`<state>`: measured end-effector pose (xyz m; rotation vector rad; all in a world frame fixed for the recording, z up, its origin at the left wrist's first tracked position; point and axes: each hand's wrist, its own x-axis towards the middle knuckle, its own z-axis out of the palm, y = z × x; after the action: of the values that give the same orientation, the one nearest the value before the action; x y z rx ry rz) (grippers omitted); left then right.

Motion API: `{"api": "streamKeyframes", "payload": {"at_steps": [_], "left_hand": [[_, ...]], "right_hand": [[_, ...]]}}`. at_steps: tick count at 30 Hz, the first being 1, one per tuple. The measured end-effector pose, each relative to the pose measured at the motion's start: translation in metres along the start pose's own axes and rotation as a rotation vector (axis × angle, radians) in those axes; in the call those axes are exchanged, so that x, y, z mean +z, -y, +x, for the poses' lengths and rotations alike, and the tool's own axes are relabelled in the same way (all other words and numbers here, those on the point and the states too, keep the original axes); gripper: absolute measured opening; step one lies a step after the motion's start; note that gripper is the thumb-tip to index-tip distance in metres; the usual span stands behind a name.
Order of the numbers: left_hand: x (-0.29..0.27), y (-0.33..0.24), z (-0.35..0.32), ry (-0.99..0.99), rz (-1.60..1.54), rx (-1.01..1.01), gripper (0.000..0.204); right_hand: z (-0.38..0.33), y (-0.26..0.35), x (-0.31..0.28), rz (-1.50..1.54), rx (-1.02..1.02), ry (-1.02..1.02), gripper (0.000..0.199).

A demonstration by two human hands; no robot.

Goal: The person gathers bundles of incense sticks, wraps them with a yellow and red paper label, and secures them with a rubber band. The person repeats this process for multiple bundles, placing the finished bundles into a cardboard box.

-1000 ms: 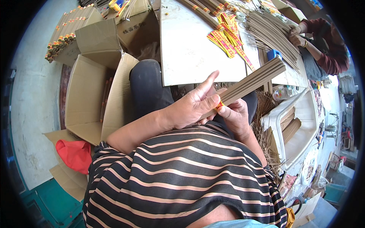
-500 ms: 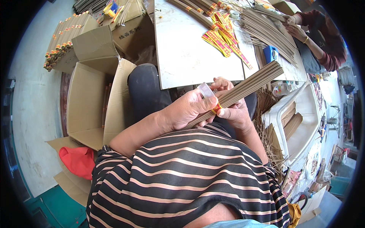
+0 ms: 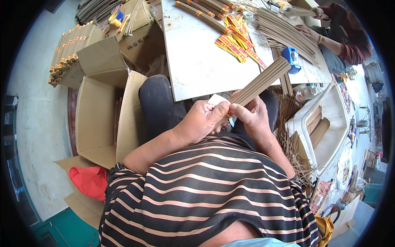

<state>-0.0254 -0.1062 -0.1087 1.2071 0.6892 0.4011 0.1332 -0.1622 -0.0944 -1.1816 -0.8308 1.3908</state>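
Observation:
A bundle of thin brown incense sticks (image 3: pixel 263 81) slants up and to the right over my lap. Both hands are closed around its lower part. My left hand (image 3: pixel 201 118) grips it from the left, with a whitish, translucent ring-like piece, perhaps a tape roll (image 3: pixel 217 99), at its thumb and forefinger. My right hand (image 3: pixel 254 116) pinches the bundle from the other side, thumb close to the left thumb. A red and yellow paper band (image 3: pixel 230 115) around the sticks shows only in part between the fingers.
On the white table (image 3: pixel 205 76) lie loose red-yellow paper strips (image 3: pixel 236 47), banded bundles (image 3: pixel 201 15), loose sticks (image 3: pixel 286 35) and a blue tape dispenser (image 3: pixel 291 59). An open carton (image 3: pixel 98 115) stands left, a white tub (image 3: pixel 329 148) right. A co-worker's hands (image 3: pixel 308 33) are at the far right.
The bundle's upper end has swung left and now points more steeply away from me. My fingers cover more of the paper band, and the translucent piece has tilted.

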Motion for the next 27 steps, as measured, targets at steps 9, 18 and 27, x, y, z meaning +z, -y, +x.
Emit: {"api": "streamKeyframes", "payload": {"at_steps": [9, 18, 27], "left_hand": [[0.004, -0.009, -0.007, -0.021, 0.295, 0.193, 0.042], [0.008, 0.000, -0.003, -0.154, 0.622, 0.503, 0.037], [0.007, 0.011, 0.009, -0.153, 1.174, 0.627, 0.062]], "right_hand": [[0.000, 0.000, 0.003, -0.020, -0.064, -0.018, 0.034], [0.003, -0.001, 0.003, -0.166, -0.076, -0.124, 0.031], [0.012, -0.008, -0.006, -0.053, -0.040, -0.116, 0.031]]}}
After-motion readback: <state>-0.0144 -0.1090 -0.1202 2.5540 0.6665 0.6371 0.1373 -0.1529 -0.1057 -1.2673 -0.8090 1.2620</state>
